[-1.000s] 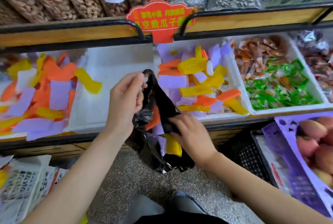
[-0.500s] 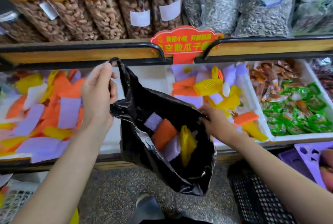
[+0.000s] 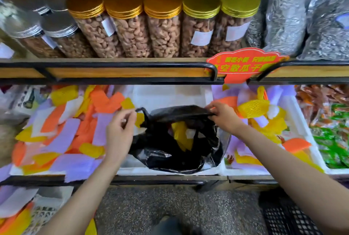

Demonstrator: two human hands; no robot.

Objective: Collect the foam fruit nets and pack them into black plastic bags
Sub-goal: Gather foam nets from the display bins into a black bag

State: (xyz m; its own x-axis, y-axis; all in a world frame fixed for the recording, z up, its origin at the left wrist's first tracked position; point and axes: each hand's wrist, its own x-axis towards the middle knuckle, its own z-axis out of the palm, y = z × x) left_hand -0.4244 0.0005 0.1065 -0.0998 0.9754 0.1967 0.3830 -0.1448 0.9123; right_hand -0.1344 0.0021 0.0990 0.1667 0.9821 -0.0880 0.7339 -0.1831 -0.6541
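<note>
Speckled floor (image 3: 170, 204) at the bottom edge, black crate (image 3: 289, 217) lower right. Both bare forearms reach up over the lower shelf (image 3: 151, 178).

Left hand (image 3: 120, 131) - fingers curled, tips pinching the left handle loop of the black bag (image 3: 170, 155); there is some blur at the contact. Right hand (image 3: 224, 116) - fingers clenched over the bag's right rim, gripping it from above.

The bag sits in a white tray (image 3: 170, 95) mid-shelf, with its mouth open between the two hands. Yellow and white foam nets (image 3: 181, 134) show inside it.

The left heap (image 3: 64, 132) of loose nets is orange, purple, yellow and white, and lies just beside the left hand. The right heap (image 3: 264, 121) fills a second tray (image 3: 302, 119), close to the right hand. Green-wrapped snacks (image 3: 336, 140) are further right.

On the upper shelf (image 3: 113, 72) stand gold-lidded jars (image 3: 162, 27) of nuts. A red sign (image 3: 245, 64) hangs on the rail, with clear seed bags (image 3: 287, 17) to the right.
</note>
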